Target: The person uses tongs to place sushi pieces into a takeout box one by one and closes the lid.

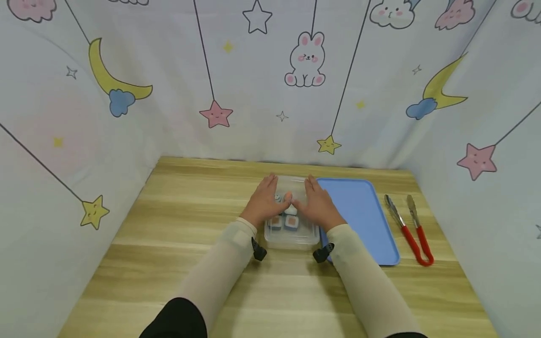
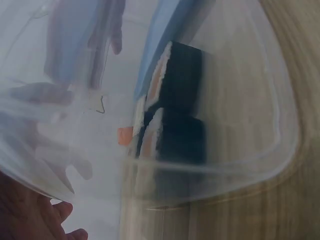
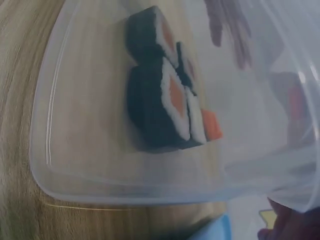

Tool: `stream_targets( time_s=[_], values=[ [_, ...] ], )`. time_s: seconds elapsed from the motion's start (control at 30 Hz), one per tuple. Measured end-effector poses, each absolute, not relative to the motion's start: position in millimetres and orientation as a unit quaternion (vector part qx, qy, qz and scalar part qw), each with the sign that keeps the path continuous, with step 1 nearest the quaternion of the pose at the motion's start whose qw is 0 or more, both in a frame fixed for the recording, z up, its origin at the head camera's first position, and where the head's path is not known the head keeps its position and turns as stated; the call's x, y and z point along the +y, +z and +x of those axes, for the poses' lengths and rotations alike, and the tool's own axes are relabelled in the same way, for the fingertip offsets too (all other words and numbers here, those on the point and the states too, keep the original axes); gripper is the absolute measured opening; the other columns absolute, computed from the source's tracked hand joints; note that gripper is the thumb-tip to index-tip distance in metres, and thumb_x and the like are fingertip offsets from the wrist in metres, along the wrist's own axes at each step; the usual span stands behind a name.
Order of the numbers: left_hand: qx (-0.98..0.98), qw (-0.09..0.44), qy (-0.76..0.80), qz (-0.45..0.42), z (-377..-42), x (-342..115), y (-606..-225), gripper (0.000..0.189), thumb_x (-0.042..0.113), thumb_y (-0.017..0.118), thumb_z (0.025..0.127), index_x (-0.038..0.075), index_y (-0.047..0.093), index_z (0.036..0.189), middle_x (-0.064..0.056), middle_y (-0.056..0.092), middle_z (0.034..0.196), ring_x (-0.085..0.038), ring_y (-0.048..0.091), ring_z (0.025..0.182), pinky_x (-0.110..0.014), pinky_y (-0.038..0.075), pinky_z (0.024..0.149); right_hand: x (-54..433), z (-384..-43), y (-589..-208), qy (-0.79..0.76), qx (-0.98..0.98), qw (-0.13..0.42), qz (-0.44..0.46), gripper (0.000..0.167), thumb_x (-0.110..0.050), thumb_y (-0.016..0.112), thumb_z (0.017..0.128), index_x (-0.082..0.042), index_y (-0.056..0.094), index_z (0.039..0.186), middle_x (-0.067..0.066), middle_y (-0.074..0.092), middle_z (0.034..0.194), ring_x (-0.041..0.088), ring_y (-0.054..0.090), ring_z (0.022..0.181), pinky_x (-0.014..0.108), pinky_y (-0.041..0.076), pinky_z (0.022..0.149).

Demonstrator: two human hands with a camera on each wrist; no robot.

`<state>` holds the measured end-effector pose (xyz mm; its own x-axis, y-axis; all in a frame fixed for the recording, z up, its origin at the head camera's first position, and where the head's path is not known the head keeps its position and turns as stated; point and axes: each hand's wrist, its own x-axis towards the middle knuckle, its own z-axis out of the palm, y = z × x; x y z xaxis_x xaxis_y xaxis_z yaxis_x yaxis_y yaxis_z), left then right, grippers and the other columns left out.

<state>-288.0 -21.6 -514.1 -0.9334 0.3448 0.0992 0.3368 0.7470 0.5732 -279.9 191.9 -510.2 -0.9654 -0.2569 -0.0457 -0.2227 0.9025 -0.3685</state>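
Observation:
A clear plastic container (image 1: 291, 238) stands on the table with several sushi rolls (image 1: 291, 223) inside. Dark wrapping, white rice and orange centres show on the sushi rolls (image 3: 155, 110) in the right wrist view, through the container wall. My left hand (image 1: 263, 203) lies over the container's left side, fingers stretched forward. Across from it, my right hand (image 1: 318, 204) lies over the right side, its fingers also extended. Both thumbs point inward and nearly meet above the rolls. In the wrist views only parts of the hands show, beyond the clear plastic.
A blue tray (image 1: 359, 220) lies close against the container's right side. Farther right, metal tongs with red handles (image 1: 416, 244) rest on the wood-grain table (image 1: 181, 202). A white curtain (image 1: 262, 131) with printed stars and moons hangs behind and at both sides.

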Motion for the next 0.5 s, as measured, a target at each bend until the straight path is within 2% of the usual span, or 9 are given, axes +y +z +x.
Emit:
stream_targets(
  time_s=[0.1,0.2,0.33,0.5],
  values=[
    [0.935,-0.019,0.304,0.181,-292.1,-22.9,-514.0,0.091,0.065,0.045,0.101,0.003,0.025,0.164,-0.012,0.02,0.172,-0.031,0.017,0.158,-0.051,0.026,0.124,188.6,-284.5,-510.0,-0.188,0.974,0.035,-0.125,0.096,-0.065,0.046,0.103,-0.003,0.009,0.166,0.014,0.001,0.174,0.04,0.018,0.156,0.065,0.015,0.122],
    [0.932,-0.022,0.312,0.183,-295.0,-24.3,-511.8,0.092,0.065,0.047,0.1,0.002,0.025,0.164,-0.012,0.02,0.172,-0.031,0.017,0.158,-0.051,0.025,0.124,189.4,-288.2,-509.4,-0.207,0.969,0.036,-0.133,0.095,-0.064,0.046,0.104,-0.003,0.009,0.166,0.013,-0.001,0.174,0.041,0.015,0.156,0.066,0.016,0.122],
    [0.926,0.008,0.327,0.187,-292.6,-30.4,-514.7,0.094,0.061,0.054,0.1,0.006,0.015,0.166,-0.01,0.008,0.174,-0.031,0.006,0.16,-0.054,0.02,0.125,193.0,-279.8,-511.2,-0.247,0.958,0.042,-0.14,0.092,-0.059,0.048,0.105,-0.005,0.005,0.167,0.011,-0.008,0.174,0.04,0.004,0.158,0.065,0.016,0.122],
    [0.932,0.017,0.307,0.19,-263.7,-43.3,-516.2,0.103,0.053,0.068,0.094,0.011,0.009,0.168,-0.009,-0.003,0.174,-0.034,-0.006,0.159,-0.062,0.011,0.125,193.5,-240.8,-507.8,-0.274,0.946,0.05,-0.167,0.093,-0.056,0.052,0.104,-0.004,0.005,0.166,0.015,-0.01,0.173,0.037,-0.005,0.158,0.068,0.014,0.121]
  ],
)
